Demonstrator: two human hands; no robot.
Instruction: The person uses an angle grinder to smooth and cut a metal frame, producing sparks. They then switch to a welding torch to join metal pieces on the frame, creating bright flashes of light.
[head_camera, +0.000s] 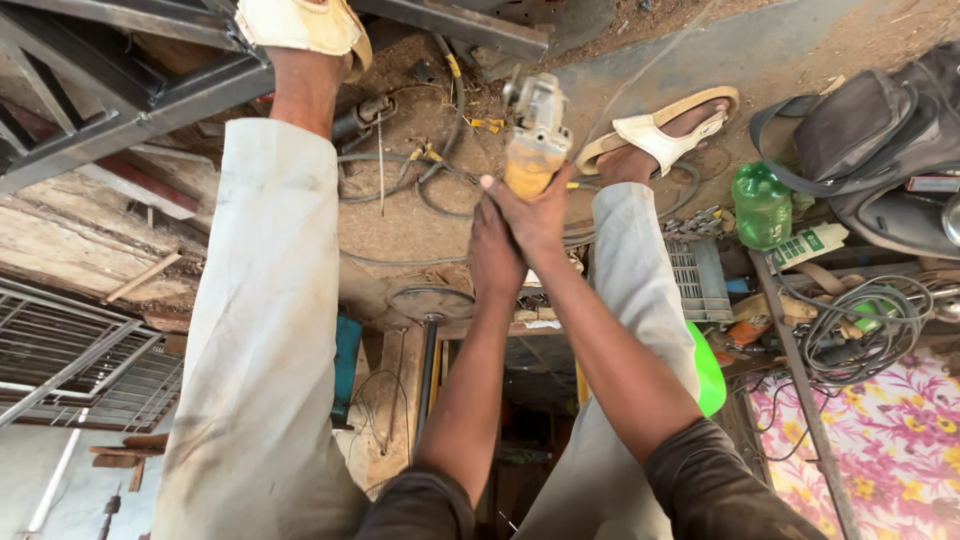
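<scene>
A yellow and grey angle grinder (535, 130) is held out in front of me above the dirt floor, its head pointing away. My right hand (538, 215) wraps the yellow rear body. Pressed against it from the left, my left hand (495, 250) closes on the same grip. Both forearms reach up from the bottom of the view, between my two legs in pale trousers. One sandalled foot (305, 25) rests on a dark metal frame (150, 95); the other (660, 130) is on the ground right of the grinder. The grinder's disc is not clearly visible.
Cables (430, 175) lie on the dirt by the grinder. At the right are a green plastic bottle (760, 205), dark bags (870, 130), a coil of cable (860, 320), a grey crate (700, 280) and floral cloth (880, 440). A metal grille (70, 360) lies at the left.
</scene>
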